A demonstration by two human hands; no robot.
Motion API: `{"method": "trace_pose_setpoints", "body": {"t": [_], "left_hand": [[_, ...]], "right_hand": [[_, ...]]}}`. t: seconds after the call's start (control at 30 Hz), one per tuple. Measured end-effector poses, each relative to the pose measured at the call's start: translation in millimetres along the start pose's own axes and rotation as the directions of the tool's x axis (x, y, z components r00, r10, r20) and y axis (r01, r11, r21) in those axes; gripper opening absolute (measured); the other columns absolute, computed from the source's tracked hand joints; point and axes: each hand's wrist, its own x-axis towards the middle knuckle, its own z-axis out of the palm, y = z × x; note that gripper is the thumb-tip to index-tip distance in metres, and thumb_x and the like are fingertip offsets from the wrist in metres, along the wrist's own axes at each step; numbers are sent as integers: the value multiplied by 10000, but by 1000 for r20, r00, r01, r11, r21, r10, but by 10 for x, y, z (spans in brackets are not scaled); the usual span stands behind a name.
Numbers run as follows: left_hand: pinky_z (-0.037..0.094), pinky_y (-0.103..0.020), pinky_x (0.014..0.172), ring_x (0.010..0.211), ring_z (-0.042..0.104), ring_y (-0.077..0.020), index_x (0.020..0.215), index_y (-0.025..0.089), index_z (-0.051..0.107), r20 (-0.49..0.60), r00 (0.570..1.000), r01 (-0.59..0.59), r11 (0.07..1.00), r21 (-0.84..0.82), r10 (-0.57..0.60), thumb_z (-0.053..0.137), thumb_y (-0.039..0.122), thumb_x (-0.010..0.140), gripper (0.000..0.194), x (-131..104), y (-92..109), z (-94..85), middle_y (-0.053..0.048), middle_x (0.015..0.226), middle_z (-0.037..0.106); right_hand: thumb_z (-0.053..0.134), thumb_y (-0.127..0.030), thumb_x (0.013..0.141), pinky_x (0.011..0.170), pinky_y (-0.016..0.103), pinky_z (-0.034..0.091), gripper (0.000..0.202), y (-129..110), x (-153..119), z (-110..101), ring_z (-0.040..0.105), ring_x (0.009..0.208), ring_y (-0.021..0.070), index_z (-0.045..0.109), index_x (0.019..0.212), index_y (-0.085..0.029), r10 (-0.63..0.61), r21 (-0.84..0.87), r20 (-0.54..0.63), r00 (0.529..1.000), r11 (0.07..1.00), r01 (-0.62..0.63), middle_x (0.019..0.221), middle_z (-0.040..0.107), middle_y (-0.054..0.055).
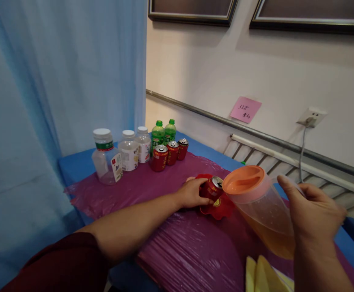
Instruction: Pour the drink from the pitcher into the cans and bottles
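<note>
My left hand is wrapped round a red drink can, which stands tilted over a red scalloped mat. Its opened top faces the spout side of a clear plastic pitcher. That pitcher has an orange lid and holds amber liquid, and it leans toward the can. The fingers of my right hand are closed on the pitcher's handle. Lid and can rim are very close; I cannot tell whether they touch or whether liquid is flowing.
Behind stand three red cans, two green bottles and three clear jars with white lids. Purple plastic film covers the blue table. A yellow cloth lies near the front. A radiator lines the wall; a blue curtain hangs left.
</note>
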Motion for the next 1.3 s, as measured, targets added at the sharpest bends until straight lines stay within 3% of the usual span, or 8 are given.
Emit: {"method": "trace_pose_setpoints", "body": {"t": [1.3], "left_hand": [[388, -430, 1091, 1159, 652, -322, 1279, 274, 661, 1, 1000, 2, 1000, 8, -2, 873, 443, 631, 702, 0, 9, -6, -42, 1253, 732]], "right_hand": [[735, -658, 698, 499, 280, 287, 484, -1, 1, 3, 398, 514, 128, 613, 584, -204, -13, 0, -15, 1000, 1000, 13, 490, 392, -44]]}}
